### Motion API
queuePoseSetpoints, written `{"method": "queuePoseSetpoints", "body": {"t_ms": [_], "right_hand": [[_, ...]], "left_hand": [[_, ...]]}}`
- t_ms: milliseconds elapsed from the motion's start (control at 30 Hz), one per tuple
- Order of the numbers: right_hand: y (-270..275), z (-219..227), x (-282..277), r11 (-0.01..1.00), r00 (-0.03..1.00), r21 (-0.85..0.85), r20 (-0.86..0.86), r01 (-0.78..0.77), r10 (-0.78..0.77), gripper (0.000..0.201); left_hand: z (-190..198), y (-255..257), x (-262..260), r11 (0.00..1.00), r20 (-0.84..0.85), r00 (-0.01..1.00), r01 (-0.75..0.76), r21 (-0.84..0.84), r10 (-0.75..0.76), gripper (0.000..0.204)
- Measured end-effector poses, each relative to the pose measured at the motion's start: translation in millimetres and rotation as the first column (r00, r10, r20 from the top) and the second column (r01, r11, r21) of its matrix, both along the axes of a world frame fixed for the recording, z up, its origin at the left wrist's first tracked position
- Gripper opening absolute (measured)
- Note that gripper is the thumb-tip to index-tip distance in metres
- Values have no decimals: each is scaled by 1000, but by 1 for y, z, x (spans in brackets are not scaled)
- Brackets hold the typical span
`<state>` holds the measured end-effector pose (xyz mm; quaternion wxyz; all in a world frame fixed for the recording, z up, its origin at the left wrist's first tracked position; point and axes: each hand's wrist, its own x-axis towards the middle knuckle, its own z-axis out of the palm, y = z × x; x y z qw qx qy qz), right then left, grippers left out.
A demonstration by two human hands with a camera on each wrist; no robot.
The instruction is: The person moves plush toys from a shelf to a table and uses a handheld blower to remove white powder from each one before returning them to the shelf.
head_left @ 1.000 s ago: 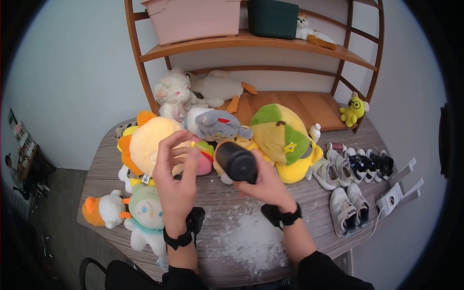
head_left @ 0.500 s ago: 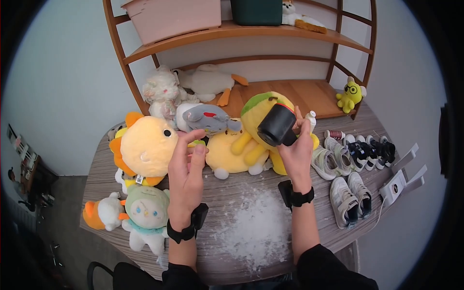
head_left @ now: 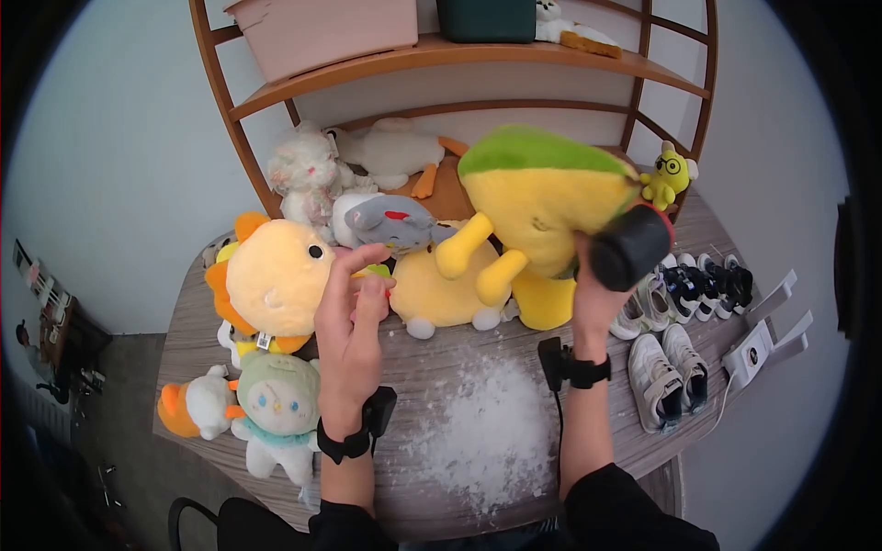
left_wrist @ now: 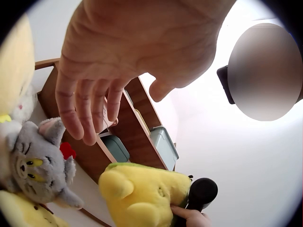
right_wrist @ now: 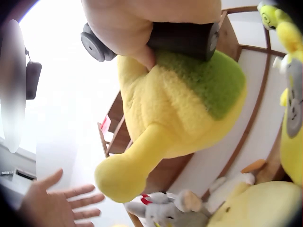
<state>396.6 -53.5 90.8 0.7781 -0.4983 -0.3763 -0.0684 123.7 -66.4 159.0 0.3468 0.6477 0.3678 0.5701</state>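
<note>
My right hand (head_left: 602, 298) grips a black cylindrical tool (head_left: 632, 246) with a red edge. The same hand also holds a yellow plush toy (head_left: 542, 216) with a green top, its thumb pressed into the plush in the left wrist view. The plush is tilted, its two stubby legs pointing left, above a yellow plush (head_left: 441, 289). My left hand (head_left: 349, 340) hovers over the table with fingers loosely bent and nothing in it. Beside it lies a round peach-coloured plush (head_left: 280, 280). A grey cat plush (left_wrist: 40, 163) shows beyond the left hand.
White crumbs (head_left: 487, 432) are scattered across the near middle of the table. Several shoes (head_left: 661, 376) and a white device with antennas (head_left: 753, 358) stand at the right. A green-hooded plush (head_left: 280, 395) lies at the left. Behind is a wooden shelf (head_left: 441, 69) with bins and toys.
My right hand has moved right with the black tool, and the yellow-green plush has come up and tilted with it. The left hand stays nearly in place.
</note>
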Motion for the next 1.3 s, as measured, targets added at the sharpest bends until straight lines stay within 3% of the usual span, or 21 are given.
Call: {"method": "queuePoseSetpoints", "body": {"t_ms": [67,100,200,233,300,367,400,500,600,667,700,800,833,933,967,1067,1200,1233,1300], "right_hand": [[-21,33,-12,989,971,-37,-200,-143,133,44],[-20,30,-7,976,960,68,-181,-206,215,45],[-23,25,0,801,740,292,-311,-522,596,51],[-25,25,-1,752,673,319,-335,-578,659,50],[-32,20,3,667,579,241,-349,-705,737,53],[-35,19,2,578,490,183,-369,-795,790,55],[-34,18,3,609,562,52,-330,-791,758,54],[-37,22,-7,718,727,-119,-130,-686,674,46],[-40,43,-23,795,815,-193,-51,-575,577,39],[-44,63,-28,825,870,-316,-7,-469,492,35],[-41,62,-27,850,888,-283,-13,-445,460,33],[-46,69,-24,804,850,-276,-194,-527,490,29],[-44,70,-26,830,857,-221,-193,-512,478,22],[-45,74,-27,744,733,-136,-360,-654,577,17],[-48,79,-26,711,732,-221,-370,-667,572,17],[-43,68,-25,690,673,-117,-383,-714,632,23],[-50,73,-31,560,454,114,-464,-821,760,35],[-49,75,-34,573,477,131,-423,-809,771,37],[-52,77,-42,673,633,58,-291,-737,717,38]], "left_hand": [[-3,3,-1,996,40,996,80,-41,-79,43],[-4,5,-1,991,65,991,120,-52,-117,46],[-8,9,1,947,265,933,288,-140,-245,62],[-7,6,2,910,361,882,381,-165,-304,65],[-3,-1,3,806,543,743,562,-187,-392,71],[-5,-4,-1,774,560,719,600,-201,-412,78],[-8,-5,-4,759,570,706,617,-206,-419,82],[-30,3,-20,556,717,473,819,-142,-512,73],[-12,-7,-13,663,531,679,701,-264,-507,66],[-10,-2,-8,749,555,714,623,-225,-427,63],[-10,0,-6,787,568,728,580,-210,-385,63],[-19,11,-4,875,699,692,439,-206,-182,49],[-16,10,-5,875,747,649,438,-208,-147,44],[-15,12,-10,878,794,591,446,-174,-142,44],[-15,13,-11,881,793,590,444,-165,-150,44],[-16,14,-11,889,781,605,431,-157,-156,43],[-16,14,-7,914,754,644,371,-166,-125,43],[-16,15,-6,916,748,652,363,-169,-121,43],[-19,15,-6,910,737,662,376,-172,-134,43]]}}
